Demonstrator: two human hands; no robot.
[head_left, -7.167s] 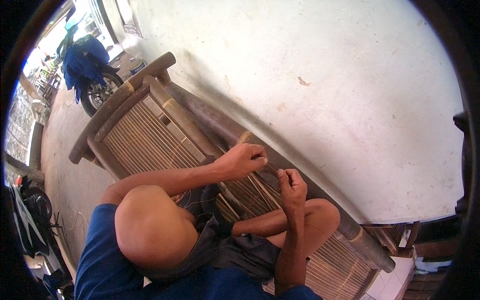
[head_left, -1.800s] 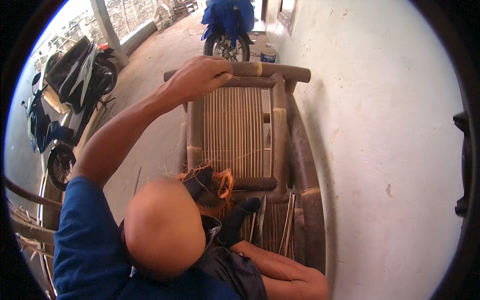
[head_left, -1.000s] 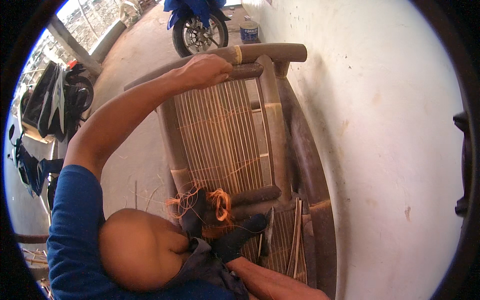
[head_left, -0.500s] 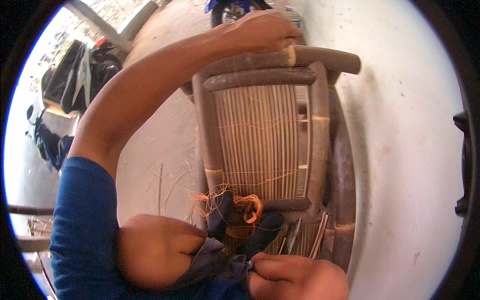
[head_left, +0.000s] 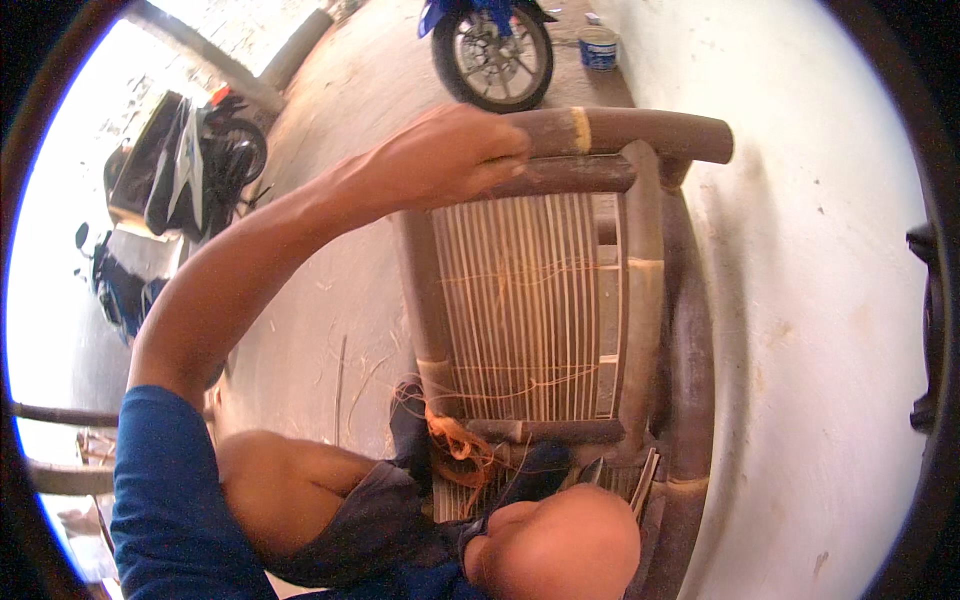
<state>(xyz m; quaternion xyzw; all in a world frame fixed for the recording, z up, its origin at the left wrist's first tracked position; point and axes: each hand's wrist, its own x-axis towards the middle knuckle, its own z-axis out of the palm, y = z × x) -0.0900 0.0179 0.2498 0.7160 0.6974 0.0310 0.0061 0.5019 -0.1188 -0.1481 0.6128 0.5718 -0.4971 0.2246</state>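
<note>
My left hand [head_left: 450,155] reaches in from the left, its arm bent over the side of a dark bamboo chair. Its fingers are curled closed at the left part of the chair's round top rail [head_left: 650,132]; what they hold, if anything, is hidden. Below the rail, the backrest has a panel of thin upright bamboo slats [head_left: 525,320], crossed by fine orange strands. Near the foot of the panel lies a tangled bundle of orange twine [head_left: 455,440]. My right hand does not show.
My bare knees [head_left: 570,545] fill the lower edge. Thin bamboo strips [head_left: 645,480] lie at the seat's right. A white wall [head_left: 800,330] runs close along the right. Ahead stand a motorcycle wheel [head_left: 495,60] and a blue bucket [head_left: 598,48]; another motorcycle [head_left: 185,165] is at the left.
My left hand has come down and left from above the top rail to its left part. The view has shifted, showing more of the front wheel and bucket. The twine bundle looks differently heaped.
</note>
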